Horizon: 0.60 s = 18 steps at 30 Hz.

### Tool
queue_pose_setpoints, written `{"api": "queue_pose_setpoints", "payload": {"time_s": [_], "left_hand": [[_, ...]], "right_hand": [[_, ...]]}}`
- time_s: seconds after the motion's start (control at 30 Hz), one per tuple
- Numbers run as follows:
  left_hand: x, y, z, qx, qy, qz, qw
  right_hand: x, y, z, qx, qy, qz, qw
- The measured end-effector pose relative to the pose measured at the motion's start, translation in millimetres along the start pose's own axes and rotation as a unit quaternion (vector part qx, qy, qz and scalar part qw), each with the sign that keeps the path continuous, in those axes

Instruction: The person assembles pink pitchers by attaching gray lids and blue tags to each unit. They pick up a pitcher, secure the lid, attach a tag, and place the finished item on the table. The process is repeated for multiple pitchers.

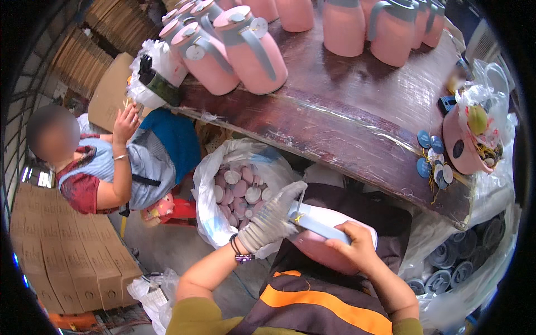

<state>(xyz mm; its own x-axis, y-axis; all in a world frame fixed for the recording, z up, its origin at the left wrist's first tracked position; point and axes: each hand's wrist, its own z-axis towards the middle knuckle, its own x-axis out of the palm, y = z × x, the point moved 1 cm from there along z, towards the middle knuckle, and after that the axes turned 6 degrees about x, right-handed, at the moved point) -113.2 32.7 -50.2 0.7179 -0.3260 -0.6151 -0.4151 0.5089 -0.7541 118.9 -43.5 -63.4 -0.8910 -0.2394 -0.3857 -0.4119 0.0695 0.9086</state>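
Note:
A pink jug [315,245] with a grey handle lies tilted across my lap, its top end toward the left. My left hand [272,220], in a whitish knit glove, is closed at that top end; its fingertips are partly hidden. Bare, my right hand [356,245] grips the grey handle [321,228] near its lower end, with the thumb along it. A bit of gold string shows on the handle beside the glove. Just beyond my left hand stands a white plastic sack [209,192] holding many pink and white round lids [240,190].
Pink jugs [254,58] with grey handles stand on the dark wooden table [335,106]. Round blue and white tags [432,159] lie beside a pink container [458,142]. Grey lids [441,257] fill a bag at right. Another person [111,167] sits at left, near cardboard boxes [67,251].

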Motion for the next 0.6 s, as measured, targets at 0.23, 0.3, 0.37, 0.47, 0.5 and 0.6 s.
{"api": "queue_pose_setpoints", "payload": {"time_s": [0.23,0.3,0.37,0.47,0.5,0.6], "left_hand": [[11.6,17.6,8.5,-0.085,0.046,-0.146,0.985],[11.7,5.1,8.9,-0.064,0.039,-0.129,0.989],[14.4,-4.7,5.9,-0.05,0.011,-0.113,0.992],[-11.4,-40.6,14.2,-0.019,0.015,-0.061,0.998],[-25.3,-48.2,15.5,0.025,-0.014,-0.016,0.999],[-100.2,-98.0,48.7,0.122,-0.013,0.015,0.992]], "right_hand": [[-19.8,-38.4,-5.1,0.09,-0.009,0.182,0.979],[-21.4,-36.2,-6.2,0.108,-0.026,0.215,0.97],[-23.5,-33.6,-9.7,0.124,-0.025,0.217,0.968],[-32.1,-11.4,-11.0,0.093,-0.028,0.194,0.976],[-36.4,0.9,-6.3,0.032,-0.029,0.199,0.979],[-51.3,56.8,21.6,-0.146,-0.041,0.182,0.971]]}}
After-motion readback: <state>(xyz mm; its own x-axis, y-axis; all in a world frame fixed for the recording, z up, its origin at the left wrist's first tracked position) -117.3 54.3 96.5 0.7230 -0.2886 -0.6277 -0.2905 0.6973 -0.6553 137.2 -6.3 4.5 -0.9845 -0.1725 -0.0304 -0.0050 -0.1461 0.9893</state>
